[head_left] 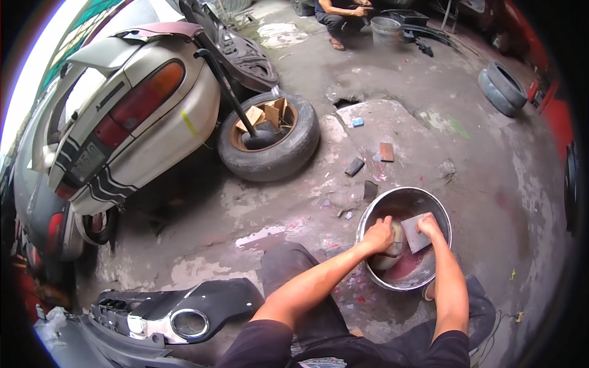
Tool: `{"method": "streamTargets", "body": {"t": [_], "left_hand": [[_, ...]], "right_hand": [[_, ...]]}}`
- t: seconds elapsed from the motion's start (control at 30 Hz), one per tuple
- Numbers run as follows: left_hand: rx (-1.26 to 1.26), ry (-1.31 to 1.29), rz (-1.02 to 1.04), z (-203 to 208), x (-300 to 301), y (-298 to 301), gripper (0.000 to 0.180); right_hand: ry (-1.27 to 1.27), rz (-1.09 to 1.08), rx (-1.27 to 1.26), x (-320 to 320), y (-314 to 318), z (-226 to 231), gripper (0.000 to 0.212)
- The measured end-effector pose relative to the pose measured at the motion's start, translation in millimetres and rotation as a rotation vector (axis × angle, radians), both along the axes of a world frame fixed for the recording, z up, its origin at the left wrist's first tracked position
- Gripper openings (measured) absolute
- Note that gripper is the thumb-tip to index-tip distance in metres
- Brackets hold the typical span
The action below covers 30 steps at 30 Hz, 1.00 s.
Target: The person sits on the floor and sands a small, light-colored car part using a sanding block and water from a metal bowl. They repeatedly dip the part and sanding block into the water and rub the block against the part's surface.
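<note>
A round bucket [447,216] with a pale rim stands on the floor between my knees, with reddish liquid [406,268] at its bottom. Both of my hands reach into it. My left hand [380,235] is closed on the edge of a pale, rounded thing [396,240] whose kind I cannot make out; its lower part sits low in the bucket. Pinched in my right hand [428,225] is a flat grey rectangular sheet that looks like sandpaper [415,238], held tilted beside the pale thing.
A tyre [270,161] holding wood scraps lies ahead left, near car bumpers [175,116]. A dark bumper [230,297] lies at my left knee. Small blocks [386,152] dot the floor. Stacked tyres [503,89] stand far right. Another person [337,21] squats beside a bucket [386,32].
</note>
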<state>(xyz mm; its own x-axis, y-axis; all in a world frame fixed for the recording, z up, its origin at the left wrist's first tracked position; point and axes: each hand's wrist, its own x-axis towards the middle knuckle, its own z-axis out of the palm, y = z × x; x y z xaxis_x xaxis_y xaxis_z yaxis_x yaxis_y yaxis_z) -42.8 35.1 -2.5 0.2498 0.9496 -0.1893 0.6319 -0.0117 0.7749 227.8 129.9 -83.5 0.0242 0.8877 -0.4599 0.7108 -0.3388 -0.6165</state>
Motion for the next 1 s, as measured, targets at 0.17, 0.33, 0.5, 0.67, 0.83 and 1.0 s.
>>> {"method": "streamTargets", "body": {"t": [0.17, 0.33, 0.5, 0.67, 0.83, 1.0], "left_hand": [[0.028, -0.064, 0.107, -14, -14, 4, 0.050], [0.051, -0.063, 0.098, 15, -3, -5, 0.039], [-0.017, -0.160, 0.006, 20, -2, -8, 0.040], [-0.136, -0.233, -0.063, 31, 7, -9, 0.052], [-0.070, -0.050, -0.115, 35, 1, -12, 0.051], [0.105, 0.228, -0.307, 45, 8, 1, 0.046]], "right_hand": [[0.386, 0.147, 0.060, -59, -26, 149, 0.017], [0.154, 0.290, 0.281, -81, -85, 251, 0.035], [0.080, 0.351, 0.193, -34, -119, 239, 0.054], [0.307, 0.058, 0.296, 8, -123, 190, 0.054], [0.167, 0.183, 0.395, -33, -117, 202, 0.047], [0.056, 0.400, 0.638, -38, -125, 206, 0.035]]}}
